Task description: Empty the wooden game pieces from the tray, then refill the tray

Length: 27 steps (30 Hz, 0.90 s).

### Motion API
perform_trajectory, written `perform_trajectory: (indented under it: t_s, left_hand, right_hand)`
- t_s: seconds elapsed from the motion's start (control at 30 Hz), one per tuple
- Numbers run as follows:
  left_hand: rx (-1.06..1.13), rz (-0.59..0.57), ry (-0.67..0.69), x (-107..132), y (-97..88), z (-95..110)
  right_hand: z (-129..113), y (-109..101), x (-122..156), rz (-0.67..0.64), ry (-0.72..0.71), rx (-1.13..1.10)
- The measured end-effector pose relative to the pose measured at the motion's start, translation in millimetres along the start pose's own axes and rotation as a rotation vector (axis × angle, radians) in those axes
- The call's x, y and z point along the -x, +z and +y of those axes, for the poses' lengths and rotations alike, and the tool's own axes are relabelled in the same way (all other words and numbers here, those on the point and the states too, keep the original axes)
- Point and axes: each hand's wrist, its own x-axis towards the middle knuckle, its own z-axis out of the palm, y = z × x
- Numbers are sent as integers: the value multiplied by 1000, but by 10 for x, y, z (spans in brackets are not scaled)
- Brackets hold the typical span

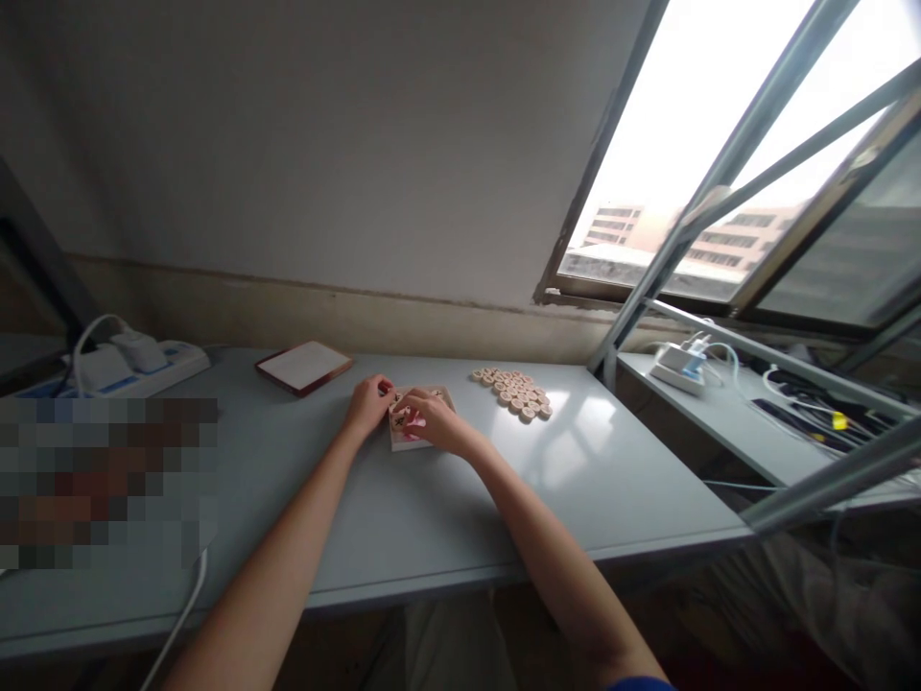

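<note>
A small open box (412,444) with a pale front side sits on the desk between my hands. Round wooden Chinese chess pieces (400,419) with dark characters show inside it. My left hand (369,405) is at the box's left edge, its fingertips drawn together; whatever they pinch is too small to make out. My right hand (435,420) arches over the box from the right, thumb and forefinger apart above the pieces, covering much of the inside. Something pinkish shows beneath that thumb.
Loose Chinese chess pieces (514,393) lie grouped on the desk to the right. A flat lid (306,367) with a red-brown rim rests at back left. Power strips (162,365) with cables stand at left and beyond the metal frame (651,278) at right. A white cable (188,605) crosses the front edge.
</note>
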Motion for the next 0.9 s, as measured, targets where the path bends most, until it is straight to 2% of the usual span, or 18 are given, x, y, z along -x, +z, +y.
perform_trajectory:
  t_s: [0.17, 0.4, 0.57, 0.67, 0.8, 0.9]
  left_hand:
    - [-40, 0, 38, -10, 29, -23]
    - [-112, -3, 77, -13, 58, -40]
    - [-108, -17, 78, -27, 60, -53]
    - [-65, -45, 59, -43, 51, -76]
    - [46, -90, 40, -58, 30, -119]
    - [119, -152, 19, -52, 1, -128]
  right_hand:
    - [90, -12, -4, -12, 41, 59]
    - [69, -67, 23, 5, 47, 138]
    - [71, -57, 29, -90, 85, 222]
    - [51, -44, 19, -68, 121, 253]
    - [24, -125, 14, -58, 79, 158]
    - [74, -268, 32, 60, 169, 145]
